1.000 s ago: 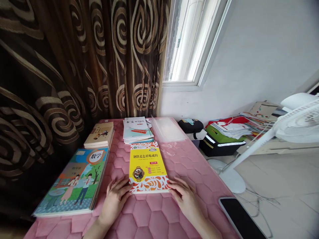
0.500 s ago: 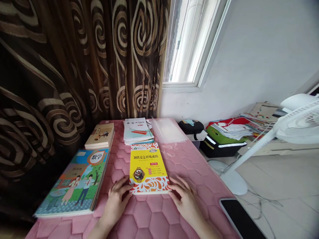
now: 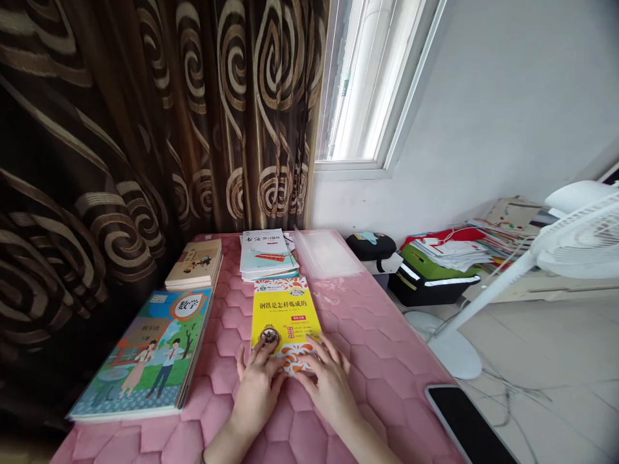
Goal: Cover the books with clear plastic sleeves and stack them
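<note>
A yellow book (image 3: pixel 283 309) with orange-and-white patterned ends lies flat on the pink quilted cover (image 3: pixel 271 428). My left hand (image 3: pixel 258 380) rests on its lower left part, fingers stretched over the cover. Across from it, my right hand (image 3: pixel 325 370) lies on the lower right part with its fingers spread. Both hands hide the book's near edge in places. To the left sits a pile of books topped by a colourful maths textbook (image 3: pixel 149 351). Behind that pile is a stack of tan books (image 3: pixel 194 263). Beyond the yellow book, a pale calligraphy book (image 3: pixel 268 251) tops another stack.
Clear plastic sheets (image 3: pixel 329 252) lie at the back right of the cover. A dark-screened phone (image 3: pixel 467 422) rests by the right edge. A white fan (image 3: pixel 503 299) stands on the floor beside a green-and-black box (image 3: pixel 432 274). A patterned curtain (image 3: pixel 232 116) hangs at the back left.
Both hands have moved inward from the yellow book's lower corners onto its cover, fingers now lying over the lower part. The book itself has stayed in place.
</note>
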A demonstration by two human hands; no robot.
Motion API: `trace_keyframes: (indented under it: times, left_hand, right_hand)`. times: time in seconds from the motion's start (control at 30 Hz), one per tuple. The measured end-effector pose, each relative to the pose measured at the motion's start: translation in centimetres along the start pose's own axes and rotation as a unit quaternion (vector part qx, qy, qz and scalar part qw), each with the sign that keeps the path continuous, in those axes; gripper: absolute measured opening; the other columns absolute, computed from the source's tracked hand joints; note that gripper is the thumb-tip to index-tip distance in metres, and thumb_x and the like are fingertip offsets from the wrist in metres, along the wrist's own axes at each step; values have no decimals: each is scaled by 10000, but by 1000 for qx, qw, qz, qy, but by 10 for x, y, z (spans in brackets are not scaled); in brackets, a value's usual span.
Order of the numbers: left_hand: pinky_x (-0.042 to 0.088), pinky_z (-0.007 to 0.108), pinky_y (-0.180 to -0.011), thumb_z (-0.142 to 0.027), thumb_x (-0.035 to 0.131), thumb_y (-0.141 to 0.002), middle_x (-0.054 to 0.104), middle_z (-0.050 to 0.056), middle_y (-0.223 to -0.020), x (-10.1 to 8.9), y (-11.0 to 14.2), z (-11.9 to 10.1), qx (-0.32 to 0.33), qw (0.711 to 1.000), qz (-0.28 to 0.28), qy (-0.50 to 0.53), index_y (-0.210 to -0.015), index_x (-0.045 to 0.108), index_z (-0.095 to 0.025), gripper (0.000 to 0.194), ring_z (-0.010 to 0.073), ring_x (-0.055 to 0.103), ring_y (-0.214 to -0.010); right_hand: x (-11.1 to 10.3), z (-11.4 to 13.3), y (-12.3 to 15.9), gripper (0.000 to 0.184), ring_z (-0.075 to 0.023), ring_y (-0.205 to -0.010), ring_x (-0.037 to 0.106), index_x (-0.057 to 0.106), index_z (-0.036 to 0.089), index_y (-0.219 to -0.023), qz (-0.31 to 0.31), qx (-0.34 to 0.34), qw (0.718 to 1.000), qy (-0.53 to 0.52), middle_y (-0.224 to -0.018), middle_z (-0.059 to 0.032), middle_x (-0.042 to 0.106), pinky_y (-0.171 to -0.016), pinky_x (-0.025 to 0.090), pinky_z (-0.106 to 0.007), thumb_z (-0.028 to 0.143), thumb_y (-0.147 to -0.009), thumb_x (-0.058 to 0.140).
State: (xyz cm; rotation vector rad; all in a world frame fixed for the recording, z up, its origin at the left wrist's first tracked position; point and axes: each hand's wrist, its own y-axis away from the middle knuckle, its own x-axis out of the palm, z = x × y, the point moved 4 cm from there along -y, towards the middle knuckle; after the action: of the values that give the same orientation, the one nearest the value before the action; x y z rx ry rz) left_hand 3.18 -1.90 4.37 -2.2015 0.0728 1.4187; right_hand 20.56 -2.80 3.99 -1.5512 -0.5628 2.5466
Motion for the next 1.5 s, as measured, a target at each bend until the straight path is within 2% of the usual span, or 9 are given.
trace_keyframes:
  times: [0.1, 0.3, 0.63, 0.83, 0.93, 1.07, 1.23, 1.33, 1.5]
  left_hand:
    - [276, 651, -1060, -212, 609, -852, 620, 44, -1324, -11, 9, 22, -10, 1000, 1, -15, -1000, 709, -337, 218, 299, 515, -1267]
    - [286, 632, -1063, -313, 636, -852, 690, 20, -1214, -28, 27, 62, -50, 998, -10, -31, -1036, 702, -374, 205, 274, 615, -1137]
    - [277, 566, -1106, -298, 611, -867, 751, -1, -1063, -27, 29, 63, 2, 999, -32, -34, -1040, 713, -355, 209, 239, 664, -1050]
    - [282, 565, -1105, -289, 609, -865, 755, -6, -1048, -30, 28, 60, -2, 999, -28, -33, -1042, 709, -355, 214, 239, 673, -1029]
    - [278, 550, -1114, -291, 594, -869, 751, 4, -1049, -30, 28, 56, 5, 999, -36, -38, -1041, 699, -332, 206, 232, 675, -1024]
    - [256, 544, -1124, -314, 605, -859, 739, 24, -1059, -25, 30, 54, 13, 998, -43, -42, -1054, 667, -302, 206, 231, 673, -1017]
    - [240, 547, -1123, -315, 632, -845, 740, 11, -1049, -16, 31, 59, 2, 998, -46, -47, -1060, 647, -315, 216, 231, 674, -1005]
    - [266, 531, -1114, -295, 653, -822, 743, 5, -1043, -12, 30, 61, -9, 997, -49, -53, -1058, 649, -320, 237, 228, 678, -991]
    - [303, 489, -1100, -254, 654, -801, 752, -3, -1017, -9, 27, 61, -15, 997, -45, -56, -1007, 669, -323, 218, 220, 679, -978]
  right_hand:
    - [-8, -23, 5, 105, -332, -1340, 409, 706, 334, -917, -16, 0, 1000, 1, -1361, -1, 580, -985, 398, -550, 355, -821, 668]
    - [-20, -64, 14, 135, -274, -1209, 558, 708, 336, -959, -30, 4, 998, -51, -1168, -3, 699, -969, 457, -488, 350, -859, 617]
    - [-14, -74, 15, 209, -266, -1184, 591, 734, 351, -1011, -27, 8, 998, -63, -1094, -10, 732, -967, 480, -475, 297, -870, 590]
    - [-21, -70, 15, 181, -275, -1190, 587, 738, 346, -976, -22, 14, 996, -91, -1091, -18, 732, -982, 472, -503, 332, -872, 591]
    - [-26, -69, 7, 163, -250, -1168, 600, 731, 313, -921, 6, 10, 989, -144, -1167, -32, 697, -987, 482, -455, 365, -877, 582]
    - [-25, -67, -35, 184, -199, -1136, 615, 693, 279, -973, 33, 6, 983, -183, -1242, -40, 643, -956, 505, -349, 345, -889, 544]
    - [-4, -56, -133, 307, -180, -1277, 489, 577, 204, -1216, 87, 13, 995, -37, -1347, -91, 562, -1070, 371, -302, 253, -928, 484]
    - [12, -52, -185, 308, -228, -1207, 545, 579, 146, -1205, 115, 39, 993, 0, -1270, -143, 614, -1016, 393, -323, 273, -947, 469]
    - [32, -59, -224, 278, -230, -1064, 628, 612, 132, -1127, 158, 72, 985, 24, -1159, -145, 674, -879, 438, -295, 302, -936, 504]
